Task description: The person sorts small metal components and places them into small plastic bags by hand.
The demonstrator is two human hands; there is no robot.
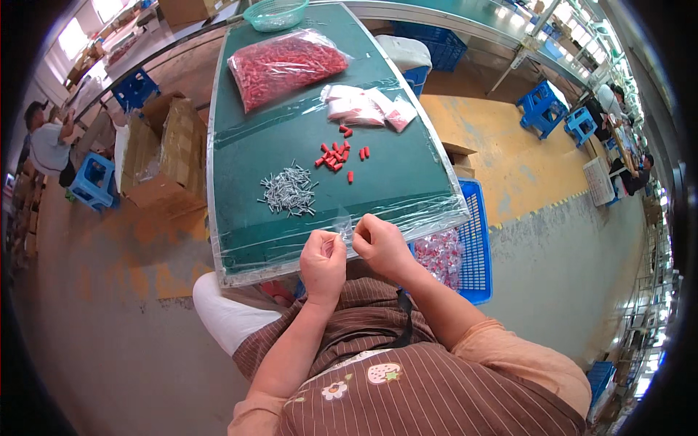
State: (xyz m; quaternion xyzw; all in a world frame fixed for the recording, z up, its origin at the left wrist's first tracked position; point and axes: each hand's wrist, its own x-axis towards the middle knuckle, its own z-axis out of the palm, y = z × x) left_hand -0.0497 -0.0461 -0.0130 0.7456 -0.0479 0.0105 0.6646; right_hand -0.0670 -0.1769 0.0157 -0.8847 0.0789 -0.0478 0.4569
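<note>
At the table's front edge, my left hand point(323, 265) is closed and pinches a small clear plastic bag point(343, 224). My right hand point(381, 248) pinches the other side of that bag, its fingers bent together. What is inside the bag cannot be made out. Just beyond my hands, a pile of grey metal screws point(289, 190) lies on the green tabletop point(247, 156). Loose red plugs point(334, 157) are scattered to the right of and beyond the screws. Farther back sit a stack of small flat bags point(360, 106) and a large clear bag of red plugs point(287, 65).
A blue plastic basket point(476, 240) with many small filled bags stands right of the table. A green basket point(276, 16) rests at the far edge. Left are a cardboard box point(163, 156) and a blue stool point(94, 180). Several people sit at both sides, farther off.
</note>
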